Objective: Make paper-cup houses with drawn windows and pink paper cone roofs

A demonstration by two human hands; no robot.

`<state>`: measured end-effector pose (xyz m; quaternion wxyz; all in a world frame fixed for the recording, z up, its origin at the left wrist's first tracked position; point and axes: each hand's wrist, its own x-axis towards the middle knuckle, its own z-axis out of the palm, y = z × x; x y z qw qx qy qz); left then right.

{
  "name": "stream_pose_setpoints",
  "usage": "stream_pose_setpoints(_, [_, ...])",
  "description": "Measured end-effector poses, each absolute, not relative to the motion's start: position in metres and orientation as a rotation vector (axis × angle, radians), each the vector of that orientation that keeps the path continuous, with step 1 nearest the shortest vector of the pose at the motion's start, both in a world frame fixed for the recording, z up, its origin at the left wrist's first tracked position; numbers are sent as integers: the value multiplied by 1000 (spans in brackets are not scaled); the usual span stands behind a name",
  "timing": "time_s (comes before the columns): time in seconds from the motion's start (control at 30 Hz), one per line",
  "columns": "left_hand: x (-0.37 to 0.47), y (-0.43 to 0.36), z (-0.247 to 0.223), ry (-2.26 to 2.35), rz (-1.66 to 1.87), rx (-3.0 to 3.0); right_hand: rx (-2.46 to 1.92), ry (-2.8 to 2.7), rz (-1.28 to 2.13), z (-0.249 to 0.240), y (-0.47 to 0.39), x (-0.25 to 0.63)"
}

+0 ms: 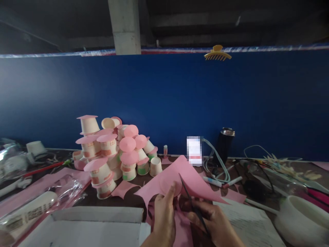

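Observation:
A large pink paper sheet (196,183) with curved cut-outs along its lower edge is held up over the table. My left hand (165,212) pinches it, thumb on top, beside a faint round outline. In my right hand (212,219) is a dark, slim cutting tool (191,200), which looks like scissors; its tip lies on the paper just right of my left thumb. More pink paper (183,228) hangs or lies beneath my hands. Decorated paper cups (108,145) with pink paper roofs stand stacked to the left.
An open white box (97,230) sits at the front left, near plastic-wrapped cups (31,212). Behind are a phone (194,151), a cable (223,171) and a black bottle (224,145). A white cup (300,218) and a printed sheet (253,223) lie right.

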<state>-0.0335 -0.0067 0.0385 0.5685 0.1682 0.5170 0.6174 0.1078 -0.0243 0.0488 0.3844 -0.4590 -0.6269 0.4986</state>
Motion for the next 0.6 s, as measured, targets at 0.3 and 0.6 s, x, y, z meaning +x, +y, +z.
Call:
stream_pose_setpoints(0.3, [-35, -6, 50, 1384, 1310, 603, -1145, -1555, 1280, 46, -19, 113])
stream_pose_setpoints(0.6, [-36, -5, 49, 1348, 1317, 595, -1198, -1641, 1201, 51, -21, 115])
